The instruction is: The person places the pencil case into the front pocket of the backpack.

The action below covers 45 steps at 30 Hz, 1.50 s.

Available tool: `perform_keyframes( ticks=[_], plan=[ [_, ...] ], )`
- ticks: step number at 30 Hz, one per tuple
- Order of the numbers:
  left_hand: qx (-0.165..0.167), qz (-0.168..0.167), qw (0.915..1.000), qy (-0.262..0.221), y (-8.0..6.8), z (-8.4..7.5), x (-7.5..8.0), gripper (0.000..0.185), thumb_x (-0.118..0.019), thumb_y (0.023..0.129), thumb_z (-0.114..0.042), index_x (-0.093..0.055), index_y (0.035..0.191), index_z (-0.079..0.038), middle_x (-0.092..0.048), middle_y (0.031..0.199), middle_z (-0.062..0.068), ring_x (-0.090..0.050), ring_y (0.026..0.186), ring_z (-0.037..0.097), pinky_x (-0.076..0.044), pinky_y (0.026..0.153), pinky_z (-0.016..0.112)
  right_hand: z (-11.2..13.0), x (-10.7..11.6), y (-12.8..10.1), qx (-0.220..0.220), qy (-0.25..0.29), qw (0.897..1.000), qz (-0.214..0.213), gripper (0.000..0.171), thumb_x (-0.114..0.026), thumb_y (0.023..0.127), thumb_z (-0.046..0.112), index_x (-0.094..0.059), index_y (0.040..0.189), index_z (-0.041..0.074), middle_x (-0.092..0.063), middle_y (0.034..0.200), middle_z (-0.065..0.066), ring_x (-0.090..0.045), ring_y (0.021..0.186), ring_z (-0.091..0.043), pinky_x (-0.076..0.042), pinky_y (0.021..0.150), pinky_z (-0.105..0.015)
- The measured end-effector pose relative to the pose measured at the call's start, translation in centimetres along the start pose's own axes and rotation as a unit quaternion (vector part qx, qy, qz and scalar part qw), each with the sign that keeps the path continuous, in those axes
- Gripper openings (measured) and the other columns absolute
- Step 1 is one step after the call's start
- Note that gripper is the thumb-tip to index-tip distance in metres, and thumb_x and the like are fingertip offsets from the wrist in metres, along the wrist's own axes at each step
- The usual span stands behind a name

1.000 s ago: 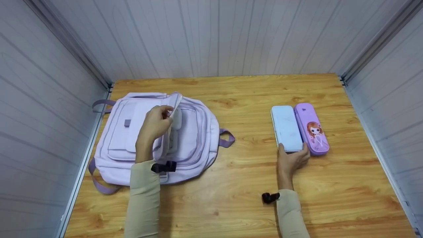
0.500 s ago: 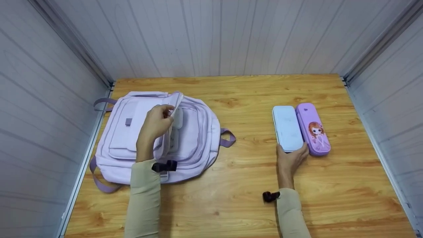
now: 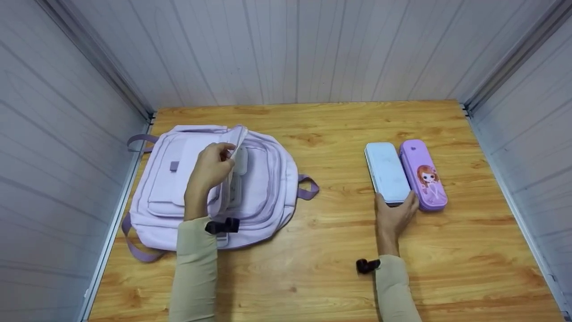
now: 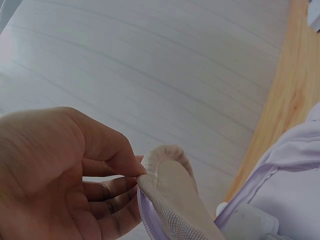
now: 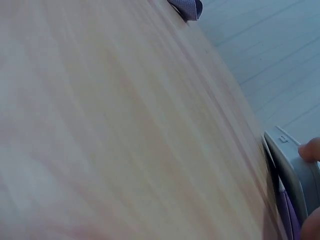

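Head view: on the wooden tabletop (image 3: pixel 330 250), the left hand (image 3: pixel 209 172) pinches a lilac backpack's (image 3: pixel 263 188) flap (image 3: pixel 237 136). Right of the backpack, the right hand (image 3: pixel 393 217) grips a pale blue case's (image 3: pixel 387 172) near end, beside a purple case (image 3: pixel 422 174). Left wrist view: thumb and fingers (image 4: pixel 112 165) pinch the flap's edge (image 4: pixel 167 187). Right wrist view: fingertips (image 5: pixel 310 150) touch the case's end (image 5: pixel 292 165).

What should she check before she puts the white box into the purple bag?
1. Bag opening held up: ok. The left hand pinches the raised flap of the lilac fabric backpack.
2. Grip on the box: ok. The right hand grips the near end of the white rectangular pencil case.
3. Neighbour free: not ok. The purple pencil case with a cartoon girl lies right against the white one and may get dragged.
4. Path between clear: ok. Bare wooden table lies between box and backpack.
5. Room inside the pocket: cannot tell. Something white shows inside.
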<state>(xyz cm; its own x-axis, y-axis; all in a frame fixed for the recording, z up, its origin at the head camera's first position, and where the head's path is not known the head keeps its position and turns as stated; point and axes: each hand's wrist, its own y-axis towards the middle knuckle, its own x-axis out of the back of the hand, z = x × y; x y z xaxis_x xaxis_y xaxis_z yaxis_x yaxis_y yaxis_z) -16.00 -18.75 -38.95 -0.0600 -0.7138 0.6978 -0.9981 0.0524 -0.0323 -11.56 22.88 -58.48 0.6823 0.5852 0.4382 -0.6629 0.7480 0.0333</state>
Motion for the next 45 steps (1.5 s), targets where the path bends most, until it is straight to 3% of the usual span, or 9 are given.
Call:
perform_keyframes(
  ticks=[7, 15, 21, 34, 45],
  plan=[
    [-0.001, 0.008, 1.0, -0.003, -0.2, 0.0, 0.0, 0.043, -0.047, 0.084, -0.002, -0.058, 0.124, 0.005, -0.056, 0.099, 0.013, -0.049, 0.089, 0.024, -0.04, 0.078, 0.034, 0.0, 0.0, -0.1, 0.035, 0.031, 0.999, -0.016, 0.096, -0.083, 0.07, 0.025, -0.03, 0.149, 0.004, -0.027, 0.152, -0.017, -0.028, 0.14, -0.031, -0.02, 0.116, -0.038],
    [-0.003, 0.004, 1.0, -0.001, 0.0, 0.1, 0.0, 0.042, -0.047, 0.084, -0.002, -0.059, 0.124, 0.004, -0.058, 0.098, 0.014, -0.051, 0.089, 0.024, -0.041, 0.078, 0.034, 0.8, 0.0, 0.0, 0.047, 0.053, 0.997, -0.025, 0.096, -0.084, 0.069, 0.022, -0.033, 0.148, 0.005, -0.029, 0.152, -0.015, -0.029, 0.139, -0.028, -0.02, 0.116, -0.033],
    [0.001, 0.001, 1.0, 0.002, 0.0, 0.1, 0.0, 0.042, -0.047, 0.084, -0.002, -0.06, 0.123, 0.003, -0.058, 0.097, 0.013, -0.051, 0.087, 0.022, -0.041, 0.076, 0.033, 1.7, 0.0, -0.1, 0.063, 0.094, 0.994, -0.013, 0.095, -0.084, 0.07, 0.017, -0.032, 0.148, 0.004, -0.027, 0.152, -0.016, -0.027, 0.14, -0.027, -0.018, 0.116, -0.031],
    [0.007, 0.012, 0.9999, 0.001, -0.1, -0.4, 0.1, 0.042, -0.047, 0.085, -0.003, -0.058, 0.126, 0.003, -0.057, 0.099, 0.013, -0.05, 0.088, 0.023, -0.041, 0.075, 0.033, 3.4, -0.2, -0.4, 0.113, 0.105, 0.988, -0.003, 0.094, -0.085, 0.067, 0.016, -0.035, 0.145, -0.001, -0.028, 0.149, -0.023, -0.029, 0.138, -0.032, -0.02, 0.116, -0.035],
    [0.004, 0.011, 0.9999, 0.001, -0.1, -0.2, 0.0, 0.042, -0.047, 0.085, -0.002, -0.059, 0.125, 0.003, -0.058, 0.097, 0.012, -0.05, 0.086, 0.022, -0.041, 0.072, 0.031, 4.8, -0.8, -0.9, 0.131, 0.103, 0.985, 0.04, 0.095, -0.087, 0.065, 0.018, -0.038, 0.144, 0.0, -0.03, 0.149, -0.022, -0.028, 0.14, -0.032, -0.02, 0.116, -0.037]
  ],
)
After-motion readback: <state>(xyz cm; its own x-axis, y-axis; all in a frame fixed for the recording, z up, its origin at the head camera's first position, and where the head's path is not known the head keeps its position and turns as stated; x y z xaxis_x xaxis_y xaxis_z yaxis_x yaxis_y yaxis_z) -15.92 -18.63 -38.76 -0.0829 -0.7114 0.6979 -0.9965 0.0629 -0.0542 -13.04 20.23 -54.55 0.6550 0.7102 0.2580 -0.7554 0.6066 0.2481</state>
